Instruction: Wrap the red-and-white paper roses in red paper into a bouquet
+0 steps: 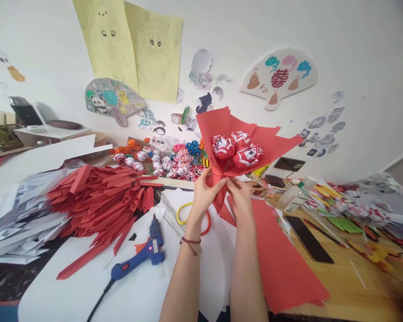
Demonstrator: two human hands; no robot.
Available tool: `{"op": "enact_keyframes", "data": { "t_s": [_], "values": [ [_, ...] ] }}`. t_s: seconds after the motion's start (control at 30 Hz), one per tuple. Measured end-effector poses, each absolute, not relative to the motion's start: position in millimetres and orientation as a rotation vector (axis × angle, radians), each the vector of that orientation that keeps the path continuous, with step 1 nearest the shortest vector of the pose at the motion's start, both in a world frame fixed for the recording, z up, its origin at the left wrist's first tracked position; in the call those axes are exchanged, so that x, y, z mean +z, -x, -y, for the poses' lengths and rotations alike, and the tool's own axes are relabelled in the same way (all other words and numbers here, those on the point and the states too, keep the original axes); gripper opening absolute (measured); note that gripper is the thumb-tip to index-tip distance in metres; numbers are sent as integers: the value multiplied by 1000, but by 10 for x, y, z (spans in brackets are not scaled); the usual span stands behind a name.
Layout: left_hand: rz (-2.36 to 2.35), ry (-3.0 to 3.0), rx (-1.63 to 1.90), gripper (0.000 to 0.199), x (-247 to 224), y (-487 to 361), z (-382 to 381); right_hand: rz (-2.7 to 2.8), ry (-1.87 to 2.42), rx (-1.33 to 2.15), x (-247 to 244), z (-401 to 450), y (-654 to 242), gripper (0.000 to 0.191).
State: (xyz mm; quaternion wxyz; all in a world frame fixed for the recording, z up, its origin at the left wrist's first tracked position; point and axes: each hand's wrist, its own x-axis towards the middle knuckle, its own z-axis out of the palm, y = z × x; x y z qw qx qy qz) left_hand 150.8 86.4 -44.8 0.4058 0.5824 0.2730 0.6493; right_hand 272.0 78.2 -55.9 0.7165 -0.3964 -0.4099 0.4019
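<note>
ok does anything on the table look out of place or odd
Yes, mildly: the blue glue gun lies on its side on white paper near red paper strips, its light glowing, so it seems powered and perhaps hot. Nothing looks plainly spilled.

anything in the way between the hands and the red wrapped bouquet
Nothing visible: the left hand and right hand both touch the gathered neck of the red wrapping paper, below the red-and-white flowers. The blue glue gun lies apart, left of the left forearm.
</note>
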Motion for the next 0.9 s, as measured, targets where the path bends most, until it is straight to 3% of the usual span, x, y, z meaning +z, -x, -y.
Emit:
{"op": "enact_keyframes", "data": {
  "t_s": [0.23, 0.9],
  "values": [
    [-514, -1471, 1418, 43, -509, -1354, -929, 963, 864, 878, -555, -721, -2789, 33],
    [-498, -1452, 1395, 50, -548, -1361, -924, 1019, 998, 740, -511, -693, -2807, 34]
  ]
}}
